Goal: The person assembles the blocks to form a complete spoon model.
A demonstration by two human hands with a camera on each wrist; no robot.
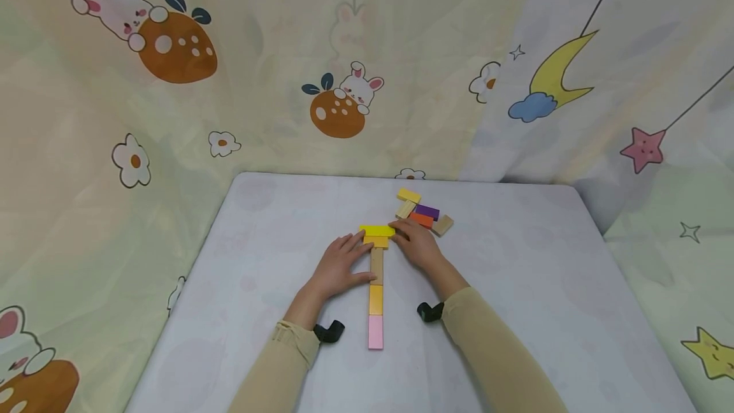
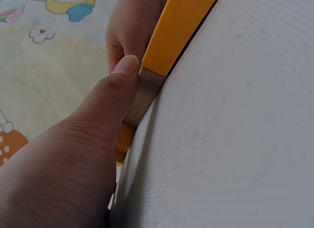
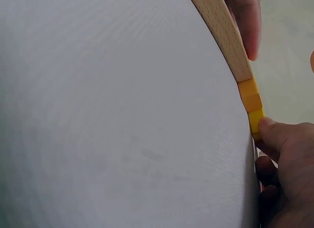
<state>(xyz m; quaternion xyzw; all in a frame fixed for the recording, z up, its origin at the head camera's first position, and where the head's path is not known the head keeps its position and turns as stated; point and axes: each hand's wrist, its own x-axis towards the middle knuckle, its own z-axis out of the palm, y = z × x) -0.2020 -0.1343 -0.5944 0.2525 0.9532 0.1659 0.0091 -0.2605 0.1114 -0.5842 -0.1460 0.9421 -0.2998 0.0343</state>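
A line of toy blocks runs up the table's middle: a pink block (image 1: 375,333), an orange block (image 1: 375,300) and a plain wooden block (image 1: 376,264). Across its far end lie a shorter orange-yellow block (image 1: 376,242) and, beyond it, a bright yellow block (image 1: 376,231). My left hand (image 1: 339,265) is spread along the line's left side, its thumb touching the wooden block and its fingertips at the left ends of the crosswise blocks. With thumb and finger, my right hand (image 1: 417,244) pinches the yellow block's right end; its other fingers are partly hidden in the right wrist view.
Beyond my right hand lies a loose group of blocks: yellow (image 1: 409,195), pale wood (image 1: 404,210), purple (image 1: 427,211), orange-red (image 1: 421,220) and tan (image 1: 443,225). The white table (image 1: 516,285) meets a patterned cloth (image 1: 269,50) at its far edge.
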